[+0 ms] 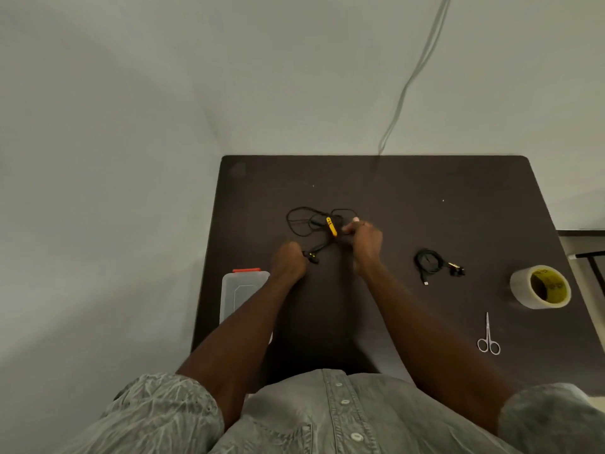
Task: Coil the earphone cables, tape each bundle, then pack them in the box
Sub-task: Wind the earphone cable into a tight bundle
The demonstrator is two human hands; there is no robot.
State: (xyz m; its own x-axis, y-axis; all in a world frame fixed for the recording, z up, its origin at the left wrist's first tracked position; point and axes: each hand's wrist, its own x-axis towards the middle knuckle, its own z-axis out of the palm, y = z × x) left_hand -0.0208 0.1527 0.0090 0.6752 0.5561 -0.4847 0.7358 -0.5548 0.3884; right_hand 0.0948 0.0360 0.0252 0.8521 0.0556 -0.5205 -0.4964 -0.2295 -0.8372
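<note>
My left hand grips one end of the black earphone cable at table centre; my right hand pinches it beside its yellow remote. Loose loops sprawl toward 11 o'clock. The box sits at 8 o'clock.

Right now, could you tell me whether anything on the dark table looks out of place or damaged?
Nothing stands out. The black earphone cable with the yellow piece lies in loose loops, held by both hands. The second black cable bundle, tape roll, small scissors and clear plastic box lie apart.
</note>
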